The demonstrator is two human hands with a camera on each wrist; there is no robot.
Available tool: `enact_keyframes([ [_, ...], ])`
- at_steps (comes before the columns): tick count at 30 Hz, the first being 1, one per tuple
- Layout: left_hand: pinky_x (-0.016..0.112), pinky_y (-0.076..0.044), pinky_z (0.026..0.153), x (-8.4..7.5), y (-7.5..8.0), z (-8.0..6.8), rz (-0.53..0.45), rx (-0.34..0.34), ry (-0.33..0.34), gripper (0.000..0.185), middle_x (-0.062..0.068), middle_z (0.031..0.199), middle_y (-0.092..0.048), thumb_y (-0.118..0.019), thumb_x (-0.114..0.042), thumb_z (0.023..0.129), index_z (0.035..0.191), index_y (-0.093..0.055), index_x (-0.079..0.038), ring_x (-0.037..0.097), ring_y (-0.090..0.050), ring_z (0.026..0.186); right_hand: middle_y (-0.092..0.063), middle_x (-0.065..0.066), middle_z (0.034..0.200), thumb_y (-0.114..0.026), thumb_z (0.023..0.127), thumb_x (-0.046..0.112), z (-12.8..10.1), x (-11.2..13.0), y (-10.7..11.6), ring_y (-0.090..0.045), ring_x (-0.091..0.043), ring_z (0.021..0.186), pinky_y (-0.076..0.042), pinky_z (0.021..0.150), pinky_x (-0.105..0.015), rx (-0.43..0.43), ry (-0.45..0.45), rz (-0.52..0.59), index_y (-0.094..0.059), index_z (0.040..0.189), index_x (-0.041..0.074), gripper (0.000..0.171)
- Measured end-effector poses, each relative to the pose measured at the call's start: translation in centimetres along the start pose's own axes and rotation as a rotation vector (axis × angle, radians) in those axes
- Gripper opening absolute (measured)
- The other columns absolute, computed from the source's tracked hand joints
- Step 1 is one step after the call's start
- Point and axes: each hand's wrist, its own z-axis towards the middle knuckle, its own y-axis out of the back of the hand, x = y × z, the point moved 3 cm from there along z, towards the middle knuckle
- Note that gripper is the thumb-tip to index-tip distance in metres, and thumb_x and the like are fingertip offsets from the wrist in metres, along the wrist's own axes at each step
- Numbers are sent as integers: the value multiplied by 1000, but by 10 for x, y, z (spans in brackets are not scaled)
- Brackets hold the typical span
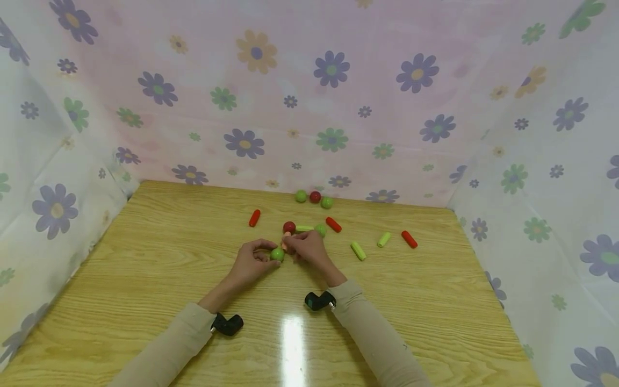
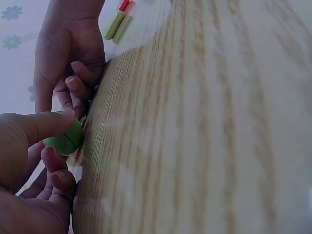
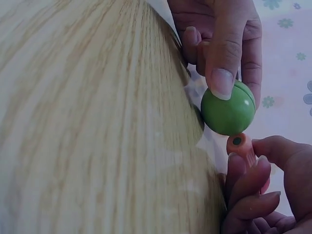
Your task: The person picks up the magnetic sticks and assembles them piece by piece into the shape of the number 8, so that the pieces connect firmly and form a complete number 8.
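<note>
My left hand (image 1: 256,259) pinches a green ball (image 1: 277,254) just above the wooden table (image 1: 145,258); the ball (image 3: 228,110) shows a seam around it, and the thumb lies over the ball (image 2: 66,139). Close to its right, my right hand (image 1: 304,248) holds an orange-red peg (image 3: 242,148) whose round end with a dark hole points at the ball. The two hands almost touch. Behind them lie a dark red ball (image 1: 289,227), a light green stick (image 1: 304,228) and another green ball (image 1: 320,229).
More pieces are scattered on the far half of the table: red sticks (image 1: 254,217) (image 1: 333,224) (image 1: 409,239), green sticks (image 1: 358,250) (image 1: 383,239), and three balls (image 1: 314,197) at the back edge. Flowered cloth (image 1: 309,97) walls in three sides.
</note>
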Motion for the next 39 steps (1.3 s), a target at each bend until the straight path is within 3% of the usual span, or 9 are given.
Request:
enact_keyframes([
  [7, 20, -43, 58, -3, -2, -1, 3, -7, -7, 35, 21, 115, -67, -80, 1, 85, 117, -67, 3, 8, -49, 62, -68, 0, 64, -71, 96, 33, 3, -2, 0, -48, -8, 45, -34, 44, -22, -9, -55, -1, -80, 83, 3, 34],
  [15, 20, -40, 55, -2, -5, 1, 41, -20, -12, 36, 23, 118, -67, -79, 1, 85, 119, -67, 5, 9, -46, 59, -71, -4, 68, -70, 97, 32, 2, 2, 0, -47, -8, 45, -34, 46, -22, 4, -56, 3, -80, 86, 2, 34],
  [23, 19, -35, 51, -39, -7, -12, 34, 1, -41, 32, 27, 116, -67, -75, 5, 87, 118, -66, 10, 9, -43, 53, -70, -4, 68, -69, 97, 31, 3, 1, 1, -44, -8, 44, -33, 46, -22, 21, -54, 14, -80, 90, 3, 31],
  [29, 19, -35, 51, -44, -8, -15, 36, -5, -53, 32, 28, 116, -67, -75, 6, 87, 117, -66, 11, 8, -43, 53, -67, -2, 66, -69, 98, 34, 3, 0, 1, -42, -8, 43, -33, 46, -23, 30, -47, 12, -80, 94, 3, 33],
  [33, 19, -34, 50, -39, -8, -12, 48, -15, -51, 31, 27, 116, -67, -75, 6, 87, 117, -66, 10, 8, -42, 52, -68, -3, 69, -67, 99, 33, 4, 0, 1, -44, -8, 44, -35, 47, -23, 39, -43, 18, -79, 100, 2, 34],
  [39, 20, -32, 48, -15, -10, -1, 68, -42, -57, 32, 26, 116, -67, -76, 4, 87, 118, -67, 7, 6, -39, 50, -71, -3, 77, -65, 100, 26, 4, 0, 2, -45, -7, 46, -35, 48, -22, 58, -26, 38, -78, 107, 2, 28],
])
